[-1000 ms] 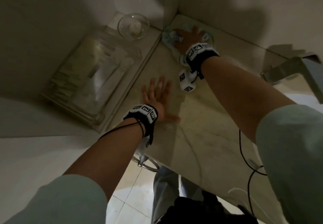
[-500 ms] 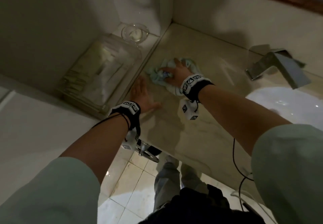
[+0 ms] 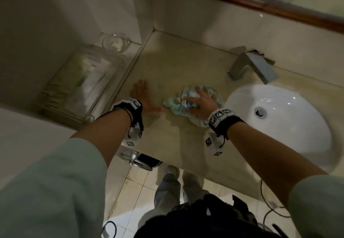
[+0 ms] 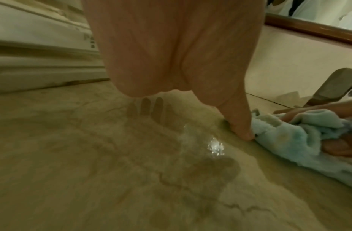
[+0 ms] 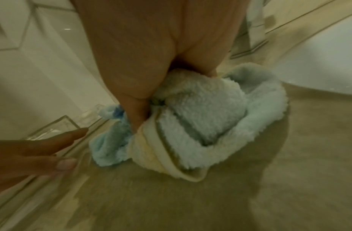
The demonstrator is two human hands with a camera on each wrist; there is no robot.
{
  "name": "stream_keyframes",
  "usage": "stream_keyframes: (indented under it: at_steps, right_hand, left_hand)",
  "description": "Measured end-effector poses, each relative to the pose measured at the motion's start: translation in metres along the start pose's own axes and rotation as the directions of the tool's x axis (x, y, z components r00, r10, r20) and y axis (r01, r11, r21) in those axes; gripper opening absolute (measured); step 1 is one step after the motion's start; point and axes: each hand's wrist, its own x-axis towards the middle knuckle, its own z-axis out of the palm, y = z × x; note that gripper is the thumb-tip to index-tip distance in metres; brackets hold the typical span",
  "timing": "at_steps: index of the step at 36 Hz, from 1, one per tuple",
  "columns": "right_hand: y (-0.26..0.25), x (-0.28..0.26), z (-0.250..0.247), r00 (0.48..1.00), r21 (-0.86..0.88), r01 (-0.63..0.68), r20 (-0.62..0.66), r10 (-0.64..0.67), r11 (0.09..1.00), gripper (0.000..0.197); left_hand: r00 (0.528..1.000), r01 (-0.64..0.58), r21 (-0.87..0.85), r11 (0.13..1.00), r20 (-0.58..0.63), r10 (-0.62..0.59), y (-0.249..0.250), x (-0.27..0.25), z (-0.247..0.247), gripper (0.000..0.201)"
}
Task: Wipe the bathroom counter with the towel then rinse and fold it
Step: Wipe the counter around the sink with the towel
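Note:
A crumpled pale blue and cream towel (image 3: 178, 105) (image 5: 201, 128) (image 4: 301, 140) lies bunched on the beige marble counter (image 3: 178, 66), left of the basin. My right hand (image 3: 200, 102) presses down on it, thumb dug into the folds and fingers spread over the top. My left hand (image 3: 142, 95) lies flat on the counter with straight fingers. Its thumb (image 4: 238, 125) points at the towel's edge and almost touches it.
A white oval basin (image 3: 283, 118) with a drain sits at the right, a square metal faucet (image 3: 253, 66) behind it. A clear acrylic tray (image 3: 80, 85) of packets and a glass dish (image 3: 116, 42) stand on the raised ledge at left. A wood-framed mirror (image 3: 260, 1) runs along the back wall.
My right hand has dragged the towel from the back corner forward and rightward toward the basin. The left hand stays flat on the counter.

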Motion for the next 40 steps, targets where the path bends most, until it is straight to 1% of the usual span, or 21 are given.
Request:
stream_keyframes:
  at_steps: [5,8,14,18,19,22,23,26,30,34,37,40]
  right_hand:
    - [0.001,0.009,0.002,0.999,0.043,-0.049,0.019,0.048,0.998,0.046]
    - [0.004,0.019,-0.001,0.996,0.067,-0.084,-0.002,0.084,0.994,0.044]
    - [0.014,0.060,-0.021,0.982,0.129,-0.176,-0.043,0.183,0.976,0.048]
    - [0.017,0.083,-0.041,0.970,0.169,-0.227,-0.053,0.239,0.959,0.049]
    - [0.019,0.089,-0.043,0.967,0.159,-0.238,-0.050,0.249,0.958,0.050]
    - [0.025,0.111,-0.043,0.960,0.047,-0.276,-0.031,0.278,0.960,0.060]
    - [0.027,0.118,-0.044,0.955,0.040,-0.294,-0.018,0.295,0.955,0.062]
    - [0.020,0.134,-0.062,0.939,0.079,-0.342,-0.005,0.344,0.936,0.058]
    - [0.016,0.148,-0.079,0.943,0.090,-0.320,-0.062,0.326,0.943,0.053]
    - [0.007,0.152,-0.086,0.950,0.023,-0.305,-0.058,0.306,0.952,0.057]
    - [-0.002,0.150,-0.090,0.949,0.029,-0.313,-0.042,0.314,0.949,0.059]
    - [-0.014,0.145,-0.093,0.952,0.005,-0.303,-0.042,0.303,0.953,0.057]
  left_hand:
    - [0.999,-0.038,-0.003,0.999,-0.016,0.038,0.007,0.015,-0.002,0.129]
    - [0.999,-0.049,0.024,0.998,-0.020,0.050,0.009,0.022,-0.002,0.126]
    - [0.994,-0.100,0.156,0.983,0.049,0.093,0.000,0.038,-0.001,0.133]
    - [0.993,-0.121,0.210,0.970,0.015,0.120,-0.004,0.046,0.007,0.138]
    - [0.993,-0.119,0.217,0.969,0.022,0.117,-0.005,0.048,0.008,0.139]
    - [0.993,-0.120,0.231,0.966,0.035,0.115,-0.008,0.053,0.009,0.142]
    - [0.993,-0.121,0.232,0.965,0.032,0.116,-0.009,0.055,0.010,0.142]
    - [0.992,-0.124,0.236,0.964,0.021,0.123,-0.008,0.056,0.012,0.144]
    - [0.992,-0.125,0.234,0.964,0.012,0.126,-0.011,0.060,0.014,0.146]
    - [0.993,-0.114,0.242,0.964,0.018,0.113,-0.009,0.060,0.015,0.146]
    - [0.993,-0.115,0.240,0.964,0.009,0.116,-0.009,0.059,0.015,0.144]
    - [0.994,-0.104,0.245,0.964,-0.016,0.111,-0.009,0.060,0.018,0.145]
